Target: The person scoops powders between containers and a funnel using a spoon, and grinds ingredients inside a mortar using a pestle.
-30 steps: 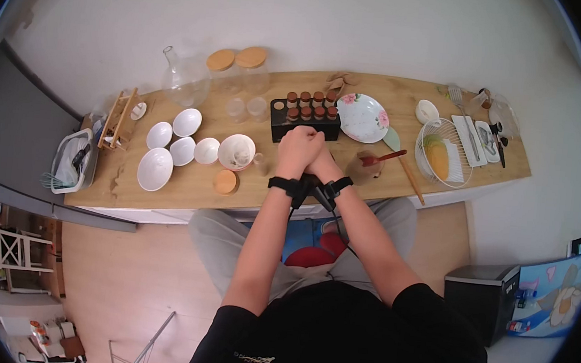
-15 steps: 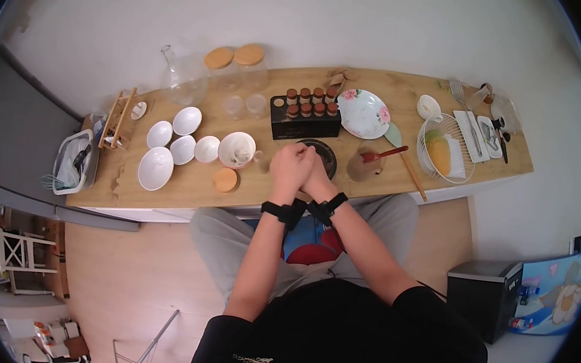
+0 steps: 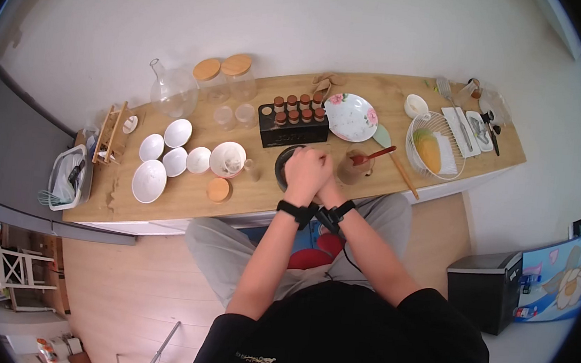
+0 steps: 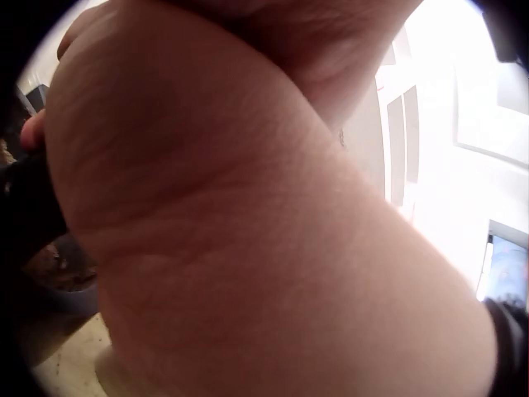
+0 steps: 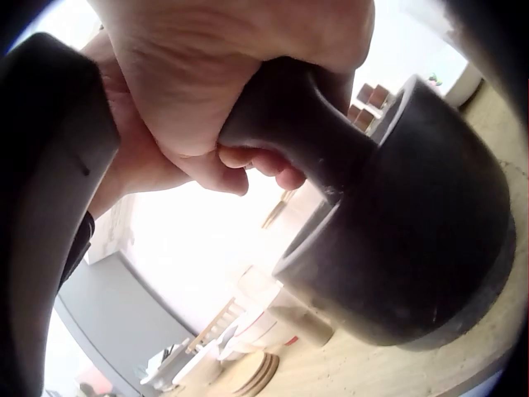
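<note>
Both hands are clasped together over a black mortar [image 3: 281, 165] near the counter's front edge. The left hand [image 3: 306, 176] overlaps the right hand [image 3: 332, 191] in the head view. A black pestle [image 5: 302, 124] slants down into the mortar, and the hands grip its thick handle. In the right wrist view curled fingertips [image 5: 269, 164] show beneath the handle. Brown bits [image 4: 66, 265] lie in the mortar in the left wrist view, where the left hand hides most of the scene.
Behind the mortar stands a black rack [image 3: 295, 136] of cork-topped vials. To its right are a floral plate [image 3: 352, 117], a jar [image 3: 352, 173] with a red-handled utensil [image 3: 375, 155], and a wire basket [image 3: 412, 148]. Several white bowls [image 3: 149, 182] and a wooden lid [image 3: 218, 189] lie left.
The clasped hands have swung over the mortar, first nearer me, then rightward, so its left rim now shows instead of its right. The head view has shifted slightly.
</note>
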